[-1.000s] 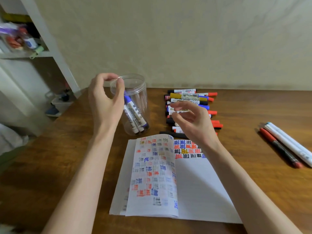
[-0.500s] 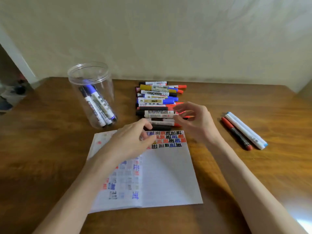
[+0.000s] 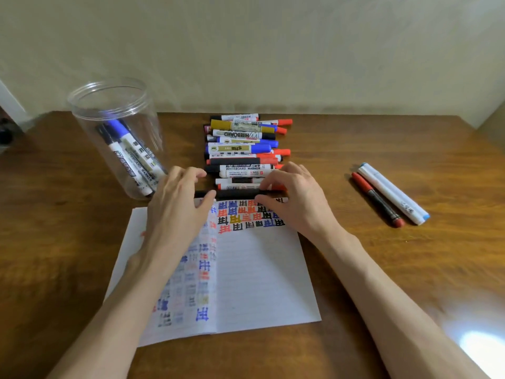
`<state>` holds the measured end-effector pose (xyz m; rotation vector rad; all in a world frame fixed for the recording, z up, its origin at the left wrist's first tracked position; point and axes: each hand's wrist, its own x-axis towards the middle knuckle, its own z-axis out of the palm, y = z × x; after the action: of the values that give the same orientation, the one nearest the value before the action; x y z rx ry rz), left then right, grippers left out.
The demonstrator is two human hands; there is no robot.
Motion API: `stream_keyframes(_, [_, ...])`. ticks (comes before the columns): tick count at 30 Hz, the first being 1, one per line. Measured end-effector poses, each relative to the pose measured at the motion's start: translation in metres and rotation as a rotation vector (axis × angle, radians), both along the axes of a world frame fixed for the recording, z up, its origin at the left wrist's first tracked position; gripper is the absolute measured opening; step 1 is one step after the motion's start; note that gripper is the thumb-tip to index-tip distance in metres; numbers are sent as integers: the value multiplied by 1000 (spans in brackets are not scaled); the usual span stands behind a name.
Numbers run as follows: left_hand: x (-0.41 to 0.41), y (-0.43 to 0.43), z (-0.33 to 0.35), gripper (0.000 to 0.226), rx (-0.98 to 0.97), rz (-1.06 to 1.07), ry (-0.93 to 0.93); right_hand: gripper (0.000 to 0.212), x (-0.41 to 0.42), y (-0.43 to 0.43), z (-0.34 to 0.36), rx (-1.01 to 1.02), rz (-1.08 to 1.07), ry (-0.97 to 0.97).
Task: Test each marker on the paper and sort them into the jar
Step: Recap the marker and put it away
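A clear plastic jar point(image 3: 114, 110) stands at the back left of the table with a few markers point(image 3: 128, 154) leaning inside. A heap of several whiteboard markers point(image 3: 243, 149) lies at the back centre. A black marker point(image 3: 235, 193) lies at the heap's near edge, along the top of the open notebook point(image 3: 259, 274). My right hand point(image 3: 295, 203) pinches its right end between thumb and index finger. My left hand point(image 3: 175, 212) rests on the left page, thumb touching the marker's left end and fingers curled apart above it. Coloured test marks fill the page tops.
A red-and-black marker point(image 3: 377, 199) and a white marker with blue caps point(image 3: 390, 192) lie side by side on the wooden table point(image 3: 410, 269) to the right. A wall runs close behind the table. A white shelf edge point(image 3: 8, 105) shows at far left.
My left hand has let go of the jar rim and come down onto the notebook. My right hand has dropped from the heap to the black marker. The raised page has been flattened.
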<state>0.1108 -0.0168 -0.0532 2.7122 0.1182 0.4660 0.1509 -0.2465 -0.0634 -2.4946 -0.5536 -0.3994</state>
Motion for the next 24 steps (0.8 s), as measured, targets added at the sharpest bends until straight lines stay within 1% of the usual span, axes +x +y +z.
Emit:
stream_keyframes(2, [2,4,-4,41,0,12,18,23,2,2,-3,2,-5,-24])
stream_keyframes(4, [4,6,-6,35,-10,10,11,22,3,3,-6,-12,-9,-48])
stream_keyframes(7, [5,8,-7,28,-77,5,-23,20,4,5,-10,-46,-11,-84])
stream_keyframes(9, [6,9,-5,25,-108,-22,-68,18,4,5,-11,-40,-3,-108])
stream_keyframes(11, [5,9,-2,22,-137,-53,-138,16,4,5,-8,16,-2,-107])
stream_keyframes(13, [4,8,3,19,-184,-66,-196,13,1,4,-2,158,-13,-37])
stream_keyframes(16, [1,8,11,20,-292,-136,-238,12,-4,0,10,510,23,127])
stream_keyframes(18, [-2,8,15,21,-373,-232,-209,16,-10,-4,17,774,24,219])
stream_keyframes(19, [-3,7,17,24,-416,-287,-174,18,-13,-5,20,869,8,257])
stream_keyframes(21, [-4,3,17,36,-448,-376,-99,21,-16,-10,24,993,-9,316])
stream_keyframes(22, [-5,1,15,40,-422,-403,-81,21,-16,-12,25,1036,-5,335])
stream_keyframes(24, [-6,-4,12,40,-361,-439,-78,19,-16,-14,28,1099,15,342])
